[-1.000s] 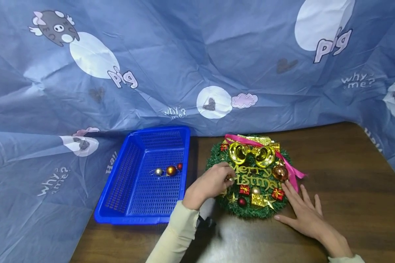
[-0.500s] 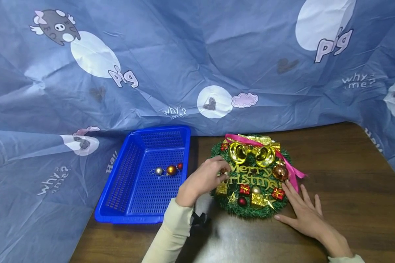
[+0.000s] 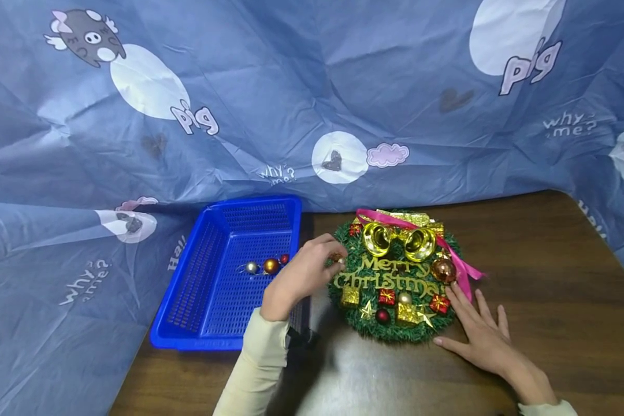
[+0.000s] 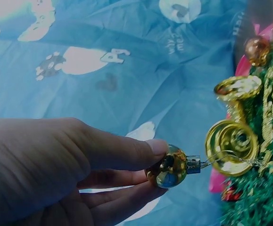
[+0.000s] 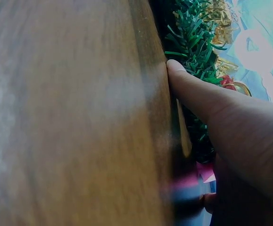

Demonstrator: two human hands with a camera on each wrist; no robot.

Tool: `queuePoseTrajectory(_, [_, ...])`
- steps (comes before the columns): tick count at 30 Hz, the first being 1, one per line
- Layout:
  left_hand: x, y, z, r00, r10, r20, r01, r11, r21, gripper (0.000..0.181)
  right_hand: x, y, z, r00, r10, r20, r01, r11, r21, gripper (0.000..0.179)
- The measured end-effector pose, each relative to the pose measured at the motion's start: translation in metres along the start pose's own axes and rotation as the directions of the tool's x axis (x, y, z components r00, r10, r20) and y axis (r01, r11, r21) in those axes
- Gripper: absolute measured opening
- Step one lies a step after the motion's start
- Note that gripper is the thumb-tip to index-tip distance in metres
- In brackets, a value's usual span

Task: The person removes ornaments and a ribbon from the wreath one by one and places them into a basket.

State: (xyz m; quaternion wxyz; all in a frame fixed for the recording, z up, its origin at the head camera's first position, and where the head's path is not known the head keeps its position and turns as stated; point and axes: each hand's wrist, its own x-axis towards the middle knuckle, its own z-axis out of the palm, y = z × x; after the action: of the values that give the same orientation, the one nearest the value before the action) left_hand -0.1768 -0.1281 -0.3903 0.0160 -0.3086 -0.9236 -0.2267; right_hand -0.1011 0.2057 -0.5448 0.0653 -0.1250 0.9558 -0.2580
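My left hand (image 3: 305, 268) pinches a shiny gold bauble (image 4: 172, 172) between thumb and fingers, over the left edge of a green Christmas wreath (image 3: 357, 325). The bauble's silver cap and thin wire loop point toward the wreath in the left wrist view. Fixed on the wreath are two gold bells (image 3: 419, 244), a gold "Merry Christmas" sign (image 3: 390, 282), a copper bauble (image 3: 444, 270), small gift boxes and a pink ribbon (image 3: 465, 271). My right hand (image 3: 481, 335) lies with fingers spread on the table, its fingertips at the wreath's lower right edge below the copper bauble.
A blue plastic basket (image 3: 158, 326) stands left of the wreath. Inside it lie a silver bauble (image 3: 251, 267), an orange bauble (image 3: 271, 266) and a red bauble (image 3: 285, 259). Behind the wooden table (image 3: 551, 277) hangs a blue printed cloth (image 3: 270, 104).
My left hand has moved left and slightly up from beside the sign with the bauble, uncovering the sign's left end and a gold gift box. The right hand stays put.
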Motion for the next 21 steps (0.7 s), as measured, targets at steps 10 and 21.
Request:
queuePoseTrajectory(10, [-0.009, -0.017, -0.022, 0.994, -0.043, -0.103, 0.045, 0.999, 0.016, 0.017, 0.001, 0.001, 0.001, 1.0, 0.002, 0.005, -0.002, 1.0, -0.002, 0.102])
queuePoseTrajectory(21, [-0.033, -0.043, -0.049, 0.972, -0.167, -0.168, 0.165, 0.986, -0.024, 0.017, 0.0, -0.002, 0.0, 1.0, 0.001, 0.0, -0.001, 1.0, -0.009, 0.102])
